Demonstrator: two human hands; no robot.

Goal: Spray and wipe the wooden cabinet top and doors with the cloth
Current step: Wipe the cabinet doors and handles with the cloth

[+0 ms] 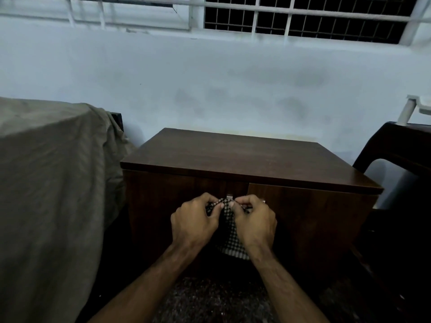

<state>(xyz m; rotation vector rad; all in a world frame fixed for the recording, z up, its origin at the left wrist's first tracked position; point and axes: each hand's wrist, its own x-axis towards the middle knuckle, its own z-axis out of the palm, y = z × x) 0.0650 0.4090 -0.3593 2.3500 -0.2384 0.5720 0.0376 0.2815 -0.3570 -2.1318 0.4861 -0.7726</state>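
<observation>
A dark brown wooden cabinet stands against the wall, its flat top bare and its two doors facing me. A black-and-white checked cloth hangs in front of the doors, near the small metal handles. My left hand and my right hand both pinch the cloth's top edge, fingertips almost touching. The lower part of the cloth droops between my wrists. No spray bottle is in view.
A bed or bulky shape under a grey-brown sheet fills the left side, close to the cabinet. A dark chair stands at the right. A pale wall and a barred window lie behind. A speckled floor is below.
</observation>
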